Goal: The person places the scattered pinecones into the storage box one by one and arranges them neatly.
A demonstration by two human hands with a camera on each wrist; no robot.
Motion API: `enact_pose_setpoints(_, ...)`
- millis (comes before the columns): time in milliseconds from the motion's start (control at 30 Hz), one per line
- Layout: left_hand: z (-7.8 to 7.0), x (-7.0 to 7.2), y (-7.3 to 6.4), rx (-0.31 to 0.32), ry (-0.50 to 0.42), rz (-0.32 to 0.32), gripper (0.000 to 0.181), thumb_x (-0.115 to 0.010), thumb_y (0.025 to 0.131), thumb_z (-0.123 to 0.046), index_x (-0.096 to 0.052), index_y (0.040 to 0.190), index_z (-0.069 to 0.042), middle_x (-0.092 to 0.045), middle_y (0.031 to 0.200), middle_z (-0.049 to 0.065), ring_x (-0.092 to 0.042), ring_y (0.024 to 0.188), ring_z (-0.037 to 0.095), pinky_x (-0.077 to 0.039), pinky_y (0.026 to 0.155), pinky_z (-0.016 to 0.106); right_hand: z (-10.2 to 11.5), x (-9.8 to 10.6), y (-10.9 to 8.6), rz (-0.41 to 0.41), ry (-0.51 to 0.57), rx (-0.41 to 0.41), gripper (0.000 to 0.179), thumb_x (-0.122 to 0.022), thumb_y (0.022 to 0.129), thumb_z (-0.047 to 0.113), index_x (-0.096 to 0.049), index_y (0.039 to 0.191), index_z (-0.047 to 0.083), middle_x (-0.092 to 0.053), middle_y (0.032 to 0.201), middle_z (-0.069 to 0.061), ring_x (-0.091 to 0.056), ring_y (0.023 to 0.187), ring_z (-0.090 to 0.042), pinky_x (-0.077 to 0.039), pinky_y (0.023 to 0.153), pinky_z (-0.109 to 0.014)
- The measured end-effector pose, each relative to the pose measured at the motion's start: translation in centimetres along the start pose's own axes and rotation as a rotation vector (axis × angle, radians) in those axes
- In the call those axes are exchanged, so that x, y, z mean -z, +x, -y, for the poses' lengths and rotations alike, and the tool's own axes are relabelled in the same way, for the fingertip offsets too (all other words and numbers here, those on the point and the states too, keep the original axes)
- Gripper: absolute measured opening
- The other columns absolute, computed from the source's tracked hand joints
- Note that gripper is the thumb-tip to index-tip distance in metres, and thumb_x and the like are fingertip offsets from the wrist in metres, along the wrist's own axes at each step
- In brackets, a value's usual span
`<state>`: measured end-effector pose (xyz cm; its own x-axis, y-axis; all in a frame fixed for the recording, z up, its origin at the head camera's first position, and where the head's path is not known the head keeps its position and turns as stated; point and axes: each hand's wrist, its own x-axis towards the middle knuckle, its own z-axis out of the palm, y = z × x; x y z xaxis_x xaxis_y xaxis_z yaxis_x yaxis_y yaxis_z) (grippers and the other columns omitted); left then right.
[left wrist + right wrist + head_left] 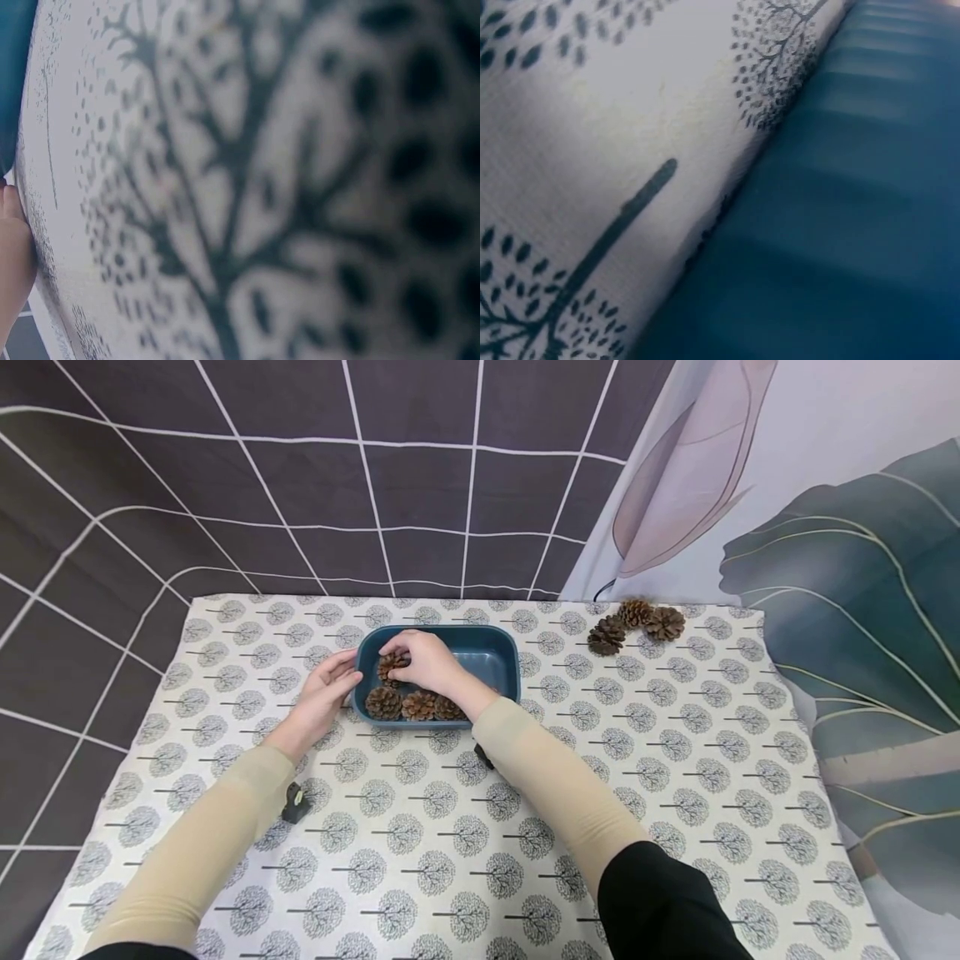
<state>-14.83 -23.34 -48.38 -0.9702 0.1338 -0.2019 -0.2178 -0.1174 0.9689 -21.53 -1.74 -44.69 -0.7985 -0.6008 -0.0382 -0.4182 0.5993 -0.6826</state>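
Observation:
A dark blue rectangular plastic container [491, 670] sits on the patterned cloth. Inside it, along the near side, lies a row of pine cones [384, 703], partly covered by the right wrist. My right hand [429, 662] reaches in over them and pinches another pine cone [392, 668] at the container's left end. Against the left outer end of the container rests my left hand [322, 695], its fingers extended along the rim. The left wrist view catches only a strip of that hand [15, 259] beside the blue wall; the right wrist view shows the container's side [840, 225].
Three loose pine cones [636, 612] lie grouped at the back right of the table. The tree-print cloth [465, 860] covers the tabletop. A dark gridded curtain [420, 485] hangs behind, with a light, leaf-patterned one [675, 510] at the right.

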Motion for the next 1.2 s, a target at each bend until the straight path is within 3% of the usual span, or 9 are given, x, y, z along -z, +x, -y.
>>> enact_pose_setpoints(733, -0.03, -0.01, -0.01, -0.004, -0.010, 0.001, 0.040, -0.052, 0.107, 0.000, -0.058, 0.139, -0.023, -0.057, 0.131, -0.020, -0.056, 0.126, -0.002, -0.042, 0.123, 0.017, 0.08, -0.67, 0.03, 0.051, 0.077, 0.031, 0.041, -0.081, 0.096, 0.013, -0.070, 0.135, 0.006, -0.068, 0.138, -0.012, -0.066, 0.129, -0.023, -0.056, 0.113, -0.024)
enact_pose_setpoints(1200, -0.09, 0.01, 0.02, 0.010, 0.014, 0.001, 0.043, -0.052, 0.108, -0.003, -0.053, 0.148, -0.017, -0.053, 0.141, -0.013, -0.053, 0.129, -0.001, -0.035, 0.132, 0.027, 0.34, -0.01, -0.33, 0.021, 0.054, 0.050, 0.043, -0.079, 0.097, 0.014, -0.067, 0.138, 0.005, -0.068, 0.139, -0.013, -0.067, 0.129, -0.025, -0.056, 0.114, -0.028)
